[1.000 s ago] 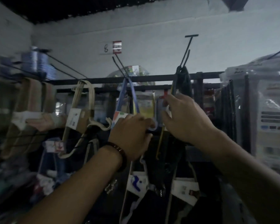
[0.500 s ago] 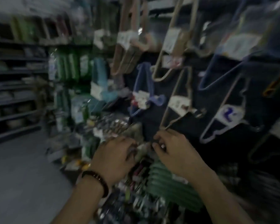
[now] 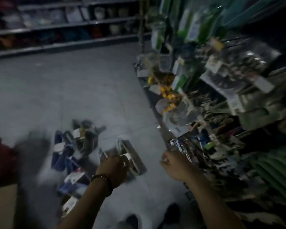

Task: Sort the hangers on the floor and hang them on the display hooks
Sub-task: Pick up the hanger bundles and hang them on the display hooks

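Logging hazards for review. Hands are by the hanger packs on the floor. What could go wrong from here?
The right hand hangs close to the protruding metal display hooks; it may snag.
The dark blue hanger packs lie scattered near the dark shoe; a step could crush them.
Dim, blurred view: the flat grey hanger pack by the left hand may be mis-sorted.

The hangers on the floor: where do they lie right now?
In the head view the hangers lie on the grey floor, lower left of centre, next to the left hand.
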Motion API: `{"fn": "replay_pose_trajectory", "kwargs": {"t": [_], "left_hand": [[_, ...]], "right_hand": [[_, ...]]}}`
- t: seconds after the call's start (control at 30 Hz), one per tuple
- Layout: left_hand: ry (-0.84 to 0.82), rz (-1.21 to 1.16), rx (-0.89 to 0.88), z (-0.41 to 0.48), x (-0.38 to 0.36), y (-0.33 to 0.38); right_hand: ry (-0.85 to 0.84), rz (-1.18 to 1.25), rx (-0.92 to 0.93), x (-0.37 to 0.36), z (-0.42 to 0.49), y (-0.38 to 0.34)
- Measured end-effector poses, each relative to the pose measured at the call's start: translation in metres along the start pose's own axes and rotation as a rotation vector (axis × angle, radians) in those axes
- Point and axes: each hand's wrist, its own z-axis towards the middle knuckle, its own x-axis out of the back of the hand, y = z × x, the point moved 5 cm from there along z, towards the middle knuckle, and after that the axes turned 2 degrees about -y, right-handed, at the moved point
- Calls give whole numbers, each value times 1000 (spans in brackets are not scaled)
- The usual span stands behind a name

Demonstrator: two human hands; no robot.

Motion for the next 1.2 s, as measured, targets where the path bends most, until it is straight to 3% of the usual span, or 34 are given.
{"fn": "replay_pose_trajectory", "kwargs": {"t": [0.3, 0.63, 0.77, 0.9, 1.07, 1.2], "left_hand": [[-166, -397, 350, 136, -128, -78], [-280, -1076, 751, 347, -407, -203], [-186, -1278, 903, 419, -502, -250], [-72, -1429, 918, 478, -576, -277], [132, -1420, 975, 497, -612, -279], [170, -1544, 934, 495, -626, -279]], "right_hand": [[-355, 8, -33, -119, 224, 48], [-568, -89, -80, -387, 480, 143], [-544, -56, -73, -480, 554, 165], [-422, -88, -92, -556, 604, 198], [-246, -166, -110, -609, 613, 205], [-166, -97, -164, -612, 617, 206]]}}
